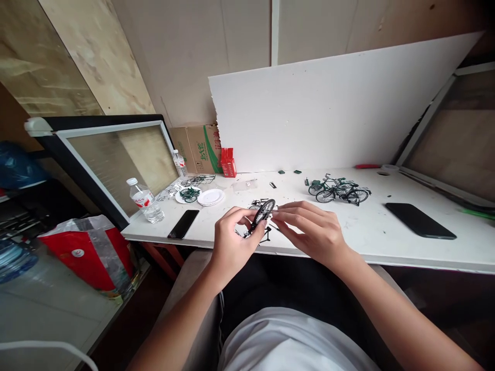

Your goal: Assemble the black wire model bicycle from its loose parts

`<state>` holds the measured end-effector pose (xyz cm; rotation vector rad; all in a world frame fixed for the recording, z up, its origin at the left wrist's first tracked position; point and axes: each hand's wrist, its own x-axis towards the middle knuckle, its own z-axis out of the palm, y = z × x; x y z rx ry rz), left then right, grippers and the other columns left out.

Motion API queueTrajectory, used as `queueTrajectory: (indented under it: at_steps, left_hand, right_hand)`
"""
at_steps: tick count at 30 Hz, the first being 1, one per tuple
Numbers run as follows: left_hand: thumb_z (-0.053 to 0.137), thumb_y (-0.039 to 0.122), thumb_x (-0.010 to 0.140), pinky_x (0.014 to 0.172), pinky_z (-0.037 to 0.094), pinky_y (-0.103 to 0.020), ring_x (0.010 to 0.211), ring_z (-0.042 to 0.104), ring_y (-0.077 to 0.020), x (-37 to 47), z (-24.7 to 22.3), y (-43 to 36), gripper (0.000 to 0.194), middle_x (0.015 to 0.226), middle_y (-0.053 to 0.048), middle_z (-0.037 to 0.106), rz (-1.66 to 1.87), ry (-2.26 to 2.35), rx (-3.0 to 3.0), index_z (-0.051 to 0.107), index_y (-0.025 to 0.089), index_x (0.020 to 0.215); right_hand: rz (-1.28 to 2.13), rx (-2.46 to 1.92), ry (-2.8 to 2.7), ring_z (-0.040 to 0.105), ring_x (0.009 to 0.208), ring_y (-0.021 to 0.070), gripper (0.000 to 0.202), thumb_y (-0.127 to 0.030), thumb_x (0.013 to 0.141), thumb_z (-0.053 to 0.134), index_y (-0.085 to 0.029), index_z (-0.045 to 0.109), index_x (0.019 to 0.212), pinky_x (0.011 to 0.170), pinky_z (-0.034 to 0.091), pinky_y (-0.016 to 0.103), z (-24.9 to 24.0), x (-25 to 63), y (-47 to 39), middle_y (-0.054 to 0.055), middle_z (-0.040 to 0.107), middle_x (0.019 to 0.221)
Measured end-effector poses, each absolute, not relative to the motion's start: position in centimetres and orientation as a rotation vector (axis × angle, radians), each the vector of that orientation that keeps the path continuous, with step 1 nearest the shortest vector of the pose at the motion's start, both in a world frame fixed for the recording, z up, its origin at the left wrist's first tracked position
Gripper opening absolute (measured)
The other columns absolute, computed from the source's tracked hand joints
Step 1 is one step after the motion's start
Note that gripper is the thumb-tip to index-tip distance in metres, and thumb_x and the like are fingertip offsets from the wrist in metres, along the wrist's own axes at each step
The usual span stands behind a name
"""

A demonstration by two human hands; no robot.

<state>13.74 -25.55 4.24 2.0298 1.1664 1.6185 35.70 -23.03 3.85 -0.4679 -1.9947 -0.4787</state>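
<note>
Above the front edge of the white table (359, 242), my left hand (234, 242) grips a small black toy wheel (265, 211) between thumb and fingers, with dark parts attached below it. My right hand (315, 226) is at the wheel's right side, its thumb and fingertips pinched together; what they hold, if anything, is too small to tell. Black bicycle parts (266, 236) lie on the table beneath and behind the hands. Farther back on the right stand small model bicycles (342, 191), black and green.
Left on the table are a water bottle (147, 201), a phone (184, 224), a white plate (211, 197) and a plate with green parts (189, 194). A red box (228, 163) stands behind. A black phone (419, 220) lies at the right.
</note>
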Motion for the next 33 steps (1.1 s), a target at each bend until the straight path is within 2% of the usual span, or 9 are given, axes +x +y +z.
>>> queueTrajectory:
  at_steps: [9,20,28,33]
  left_hand:
    - [0.077,0.020,0.089,0.079,0.055,-0.029,0.080,0.066,-0.0155,14.0,4.5,-26.3,0.011,0.094,-0.005,0.076,1.615,1.131,2.050,0.079,0.020,0.100]
    - [0.077,0.020,0.089,0.077,0.054,-0.029,0.074,0.063,-0.0143,14.0,4.7,-26.7,0.007,0.091,-0.004,0.076,1.596,1.165,2.057,0.076,0.019,0.096]
    - [0.074,0.019,0.089,0.076,0.053,-0.030,0.074,0.063,-0.0158,14.4,4.8,-27.3,0.004,0.082,-0.002,0.070,1.631,1.186,2.139,0.072,0.020,0.087]
    - [0.075,0.015,0.087,0.078,0.054,-0.028,0.075,0.064,-0.0149,14.5,4.6,-27.3,0.009,0.087,-0.002,0.073,1.680,1.180,2.127,0.072,0.020,0.094]
  right_hand:
    - [-0.500,-0.429,-2.042,0.080,0.104,0.0247,0.044,-0.006,0.093,0.077,-0.023,0.071,0.133,0.082,0.069,0.036,3.9,35.5,-23.9,0.006,0.084,0.110]
    - [-0.435,-0.432,-1.990,0.079,0.094,0.0231,0.040,-0.008,0.091,0.079,-0.024,0.070,0.127,0.078,0.067,0.036,4.1,35.2,-23.7,0.005,0.082,0.099]
    - [-0.594,-0.632,-2.020,0.070,0.081,0.0213,0.025,-0.014,0.097,0.070,-0.025,0.063,0.118,0.066,0.054,0.034,3.6,34.7,-24.1,0.004,0.074,0.087]
    - [-0.697,-0.640,-2.030,0.060,0.075,0.0198,0.021,-0.013,0.099,0.066,-0.023,0.058,0.115,0.060,0.044,0.033,3.4,34.5,-23.9,0.002,0.069,0.081]
